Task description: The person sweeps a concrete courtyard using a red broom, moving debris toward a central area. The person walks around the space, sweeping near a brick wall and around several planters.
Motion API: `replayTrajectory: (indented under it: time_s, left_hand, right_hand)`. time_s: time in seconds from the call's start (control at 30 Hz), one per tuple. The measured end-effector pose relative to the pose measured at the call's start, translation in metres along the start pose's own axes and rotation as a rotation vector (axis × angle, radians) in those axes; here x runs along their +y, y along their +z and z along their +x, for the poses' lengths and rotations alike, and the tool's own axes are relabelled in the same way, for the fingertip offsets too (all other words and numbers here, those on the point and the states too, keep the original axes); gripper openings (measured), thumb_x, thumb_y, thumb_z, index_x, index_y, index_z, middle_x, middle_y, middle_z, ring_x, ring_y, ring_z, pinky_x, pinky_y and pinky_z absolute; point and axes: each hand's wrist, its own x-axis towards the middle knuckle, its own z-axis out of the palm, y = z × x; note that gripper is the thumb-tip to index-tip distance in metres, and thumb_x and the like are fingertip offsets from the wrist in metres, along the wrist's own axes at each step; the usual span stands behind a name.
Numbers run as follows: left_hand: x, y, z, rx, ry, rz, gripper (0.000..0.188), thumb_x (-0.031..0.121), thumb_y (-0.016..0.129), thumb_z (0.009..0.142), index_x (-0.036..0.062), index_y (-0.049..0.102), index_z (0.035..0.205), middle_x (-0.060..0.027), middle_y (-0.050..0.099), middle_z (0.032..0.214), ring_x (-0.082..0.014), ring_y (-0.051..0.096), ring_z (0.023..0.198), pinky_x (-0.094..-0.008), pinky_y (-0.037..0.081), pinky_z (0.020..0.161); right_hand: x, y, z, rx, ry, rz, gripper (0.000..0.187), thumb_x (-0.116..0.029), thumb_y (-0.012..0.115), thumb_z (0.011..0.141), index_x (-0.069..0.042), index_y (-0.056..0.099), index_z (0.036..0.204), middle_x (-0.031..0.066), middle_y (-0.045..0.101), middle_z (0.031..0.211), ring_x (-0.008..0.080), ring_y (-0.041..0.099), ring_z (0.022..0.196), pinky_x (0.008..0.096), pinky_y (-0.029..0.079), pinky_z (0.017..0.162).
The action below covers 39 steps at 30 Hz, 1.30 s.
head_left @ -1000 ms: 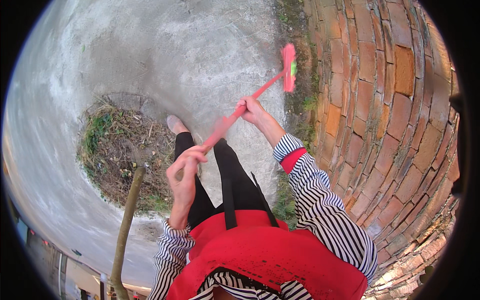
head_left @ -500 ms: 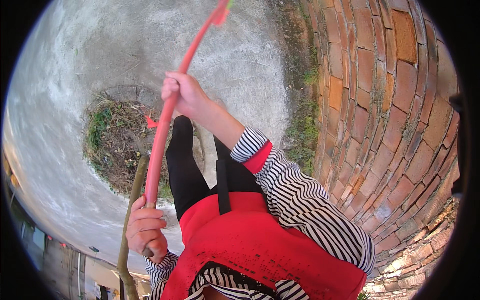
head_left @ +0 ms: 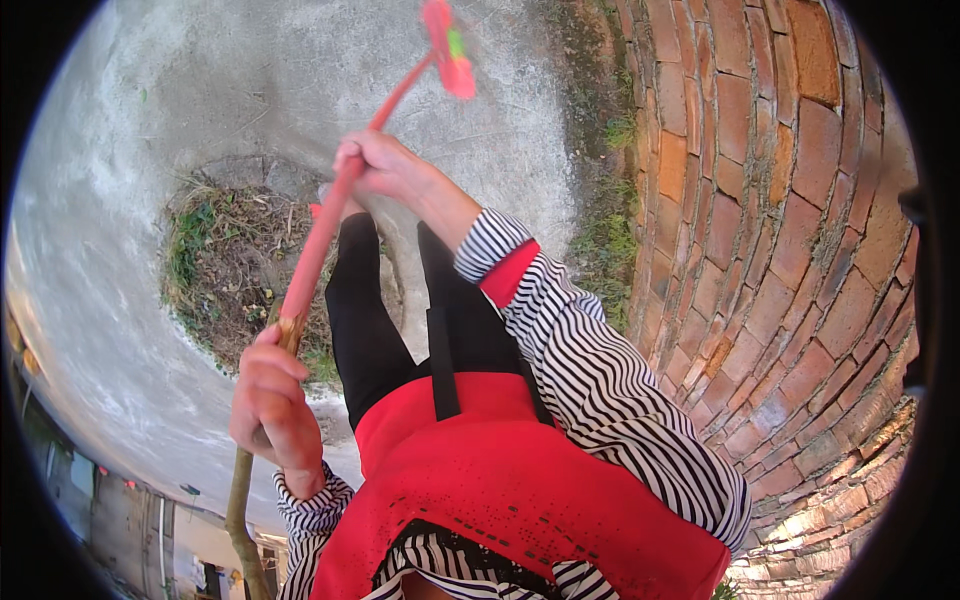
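A long-handled tool with a pink-red shaft [head_left: 318, 228] slants up and away across my front. Its far end carries a pink-red crosspiece [head_left: 458, 76] with a bright green patch; its exact kind cannot be told. My right hand [head_left: 380, 162] is closed round the shaft partway up. Lower and to the left, my left hand [head_left: 275, 408] is closed round the near end, below where the pink-red covering stops. A crooked brown stick [head_left: 240, 510] comes out below the left hand; whether the hand also touches it is hidden.
A brick wall [head_left: 740, 260] rises along the right, with a weedy strip [head_left: 600, 250] at its foot. Grey concrete [head_left: 300, 90] spreads ahead and left. Before my black-trousered legs [head_left: 365, 310] lies a patch of soil and dry grass [head_left: 240, 260].
The tool has been drawn back toward me, bringing its crosspiece into view at the top. My left hand has moved slightly up and left; both hands keep their grip.
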Motion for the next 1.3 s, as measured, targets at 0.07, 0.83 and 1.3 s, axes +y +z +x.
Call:
replayTrajectory:
  time_s: [0.07, 0.83, 1.3]
  left_hand:
    - [0.012, -0.006, -0.027, -0.164, 0.158, 0.154, 0.023, 0.002, 0.044, 0.084, 0.0056, 0.039, 0.062, -0.004, 0.044, 0.059, -0.019, 0.049, 0.06, -0.0505, 0.043, 0.097]
    - [0.022, -0.04, -0.005, -0.181, 0.298, 0.235, 0.029, 0.016, 0.058, 0.082, 0.0087, 0.044, 0.058, -0.0005, 0.046, 0.058, -0.0168, 0.047, 0.055, -0.046, 0.046, 0.081]
    - [-0.061, 0.016, 0.065, -0.229, -0.292, -0.536, 0.024, 0.005, 0.05, 0.092, -0.0007, 0.051, 0.069, -0.0078, 0.054, 0.071, -0.0195, 0.053, 0.075, -0.0397, 0.044, 0.086]
  right_hand:
    - [0.001, 0.049, 0.0, -0.257, -0.054, 0.035, 0.023, -0.002, 0.049, 0.087, -0.009, 0.042, 0.066, 0.0005, 0.043, 0.059, 0.018, 0.048, 0.056, 0.0339, 0.047, 0.061]
    - [0.025, 0.116, 0.048, -0.396, 0.18, 0.285, 0.027, -0.004, 0.05, 0.091, -0.011, 0.039, 0.067, -0.0021, 0.04, 0.058, 0.0069, 0.044, 0.053, 0.0241, 0.041, 0.052]
    - [-0.054, -0.045, -0.054, 0.67, -0.09, -0.095, 0.016, 0.007, 0.042, 0.078, -0.005, 0.042, 0.067, 0.0072, 0.042, 0.063, 0.0205, 0.045, 0.056, 0.038, 0.047, 0.059]
